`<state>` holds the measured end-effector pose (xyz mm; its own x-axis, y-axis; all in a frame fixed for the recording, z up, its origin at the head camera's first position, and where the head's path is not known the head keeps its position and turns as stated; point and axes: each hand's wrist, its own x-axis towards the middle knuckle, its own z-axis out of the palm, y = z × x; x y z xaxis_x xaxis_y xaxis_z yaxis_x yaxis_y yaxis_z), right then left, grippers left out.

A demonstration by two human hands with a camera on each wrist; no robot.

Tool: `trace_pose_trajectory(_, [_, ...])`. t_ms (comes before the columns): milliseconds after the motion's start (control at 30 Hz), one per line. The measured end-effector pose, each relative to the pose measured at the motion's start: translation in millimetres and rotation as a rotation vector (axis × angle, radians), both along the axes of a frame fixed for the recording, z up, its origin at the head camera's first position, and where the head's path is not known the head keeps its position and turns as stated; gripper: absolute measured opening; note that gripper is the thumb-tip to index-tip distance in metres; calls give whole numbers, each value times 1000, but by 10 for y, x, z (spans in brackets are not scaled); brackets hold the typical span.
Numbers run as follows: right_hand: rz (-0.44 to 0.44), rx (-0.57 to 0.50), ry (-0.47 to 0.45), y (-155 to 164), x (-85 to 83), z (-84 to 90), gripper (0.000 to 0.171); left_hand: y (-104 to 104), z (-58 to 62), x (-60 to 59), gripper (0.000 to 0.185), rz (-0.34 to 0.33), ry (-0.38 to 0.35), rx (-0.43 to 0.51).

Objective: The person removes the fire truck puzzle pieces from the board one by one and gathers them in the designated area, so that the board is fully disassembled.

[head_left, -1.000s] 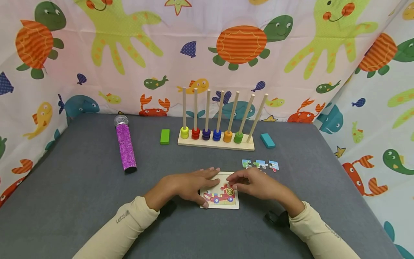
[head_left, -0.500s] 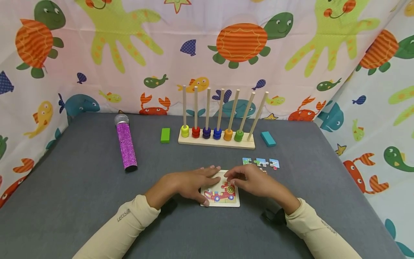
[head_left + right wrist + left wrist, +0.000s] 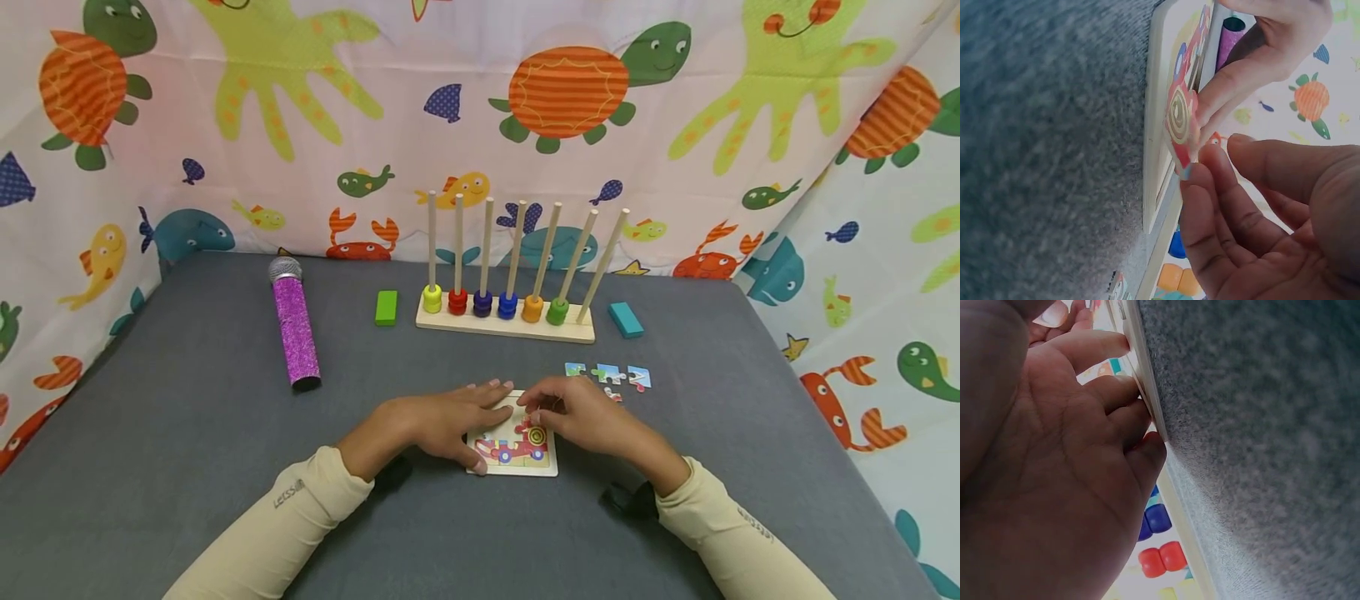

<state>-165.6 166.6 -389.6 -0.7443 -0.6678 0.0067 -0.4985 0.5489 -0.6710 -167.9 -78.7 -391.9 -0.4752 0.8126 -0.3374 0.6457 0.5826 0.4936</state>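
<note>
A square wooden puzzle board (image 3: 554,468) lies on the table, with a red vehicle picture (image 3: 504,453) partly assembled inside its frame. My left hand (image 3: 441,427) rests flat across the board's left side, fingers spread, thumb at the near edge. In the left wrist view its fingertips (image 3: 1155,440) touch the board's edge. My right hand (image 3: 592,418) is bent over the board's upper right part. Its fingertips pinch the end of a puzzle piece (image 3: 1180,150) with red and light blue on it, beside the yellow-ringed wheel (image 3: 1178,112). My fingers partly hide this piece in the head view.
Several loose puzzle pieces (image 3: 608,373) lie beyond my right hand. A peg stand (image 3: 506,328) with coloured rings stands at the back, between a green block (image 3: 386,307) and a teal block (image 3: 626,320). A glittery purple microphone (image 3: 295,329) lies at the left.
My right hand has shifted slightly left over the board, its thumb and fingers staying at the piece. My left hand keeps its place. The head view has tilted down a little.
</note>
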Motion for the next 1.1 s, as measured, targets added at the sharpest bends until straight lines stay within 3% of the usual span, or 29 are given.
trace_pose_trajectory(167, [27, -22, -39, 1, -3, -1, 19, 0, 13, -4, 83, -4, -6, 7])
trace_pose_trajectory(333, [139, 16, -166, -7, -10, -3, 15, -5, 14, -4, 83, -4, 0, 15])
trace_pose_trajectory(433, [190, 60, -197, -6, -9, 1, 10, -4, 8, -3, 83, -5, 4, 19])
trace_pose_trajectory(900, [182, 146, 22, -41, 40, -1, 13, -4, -18, -2, 84, -4, 8, 22])
trace_pose_trajectory(1100, [141, 131, 8, -57, 67, 5, 13, -4, -19, -10, 84, 1, 3, 14])
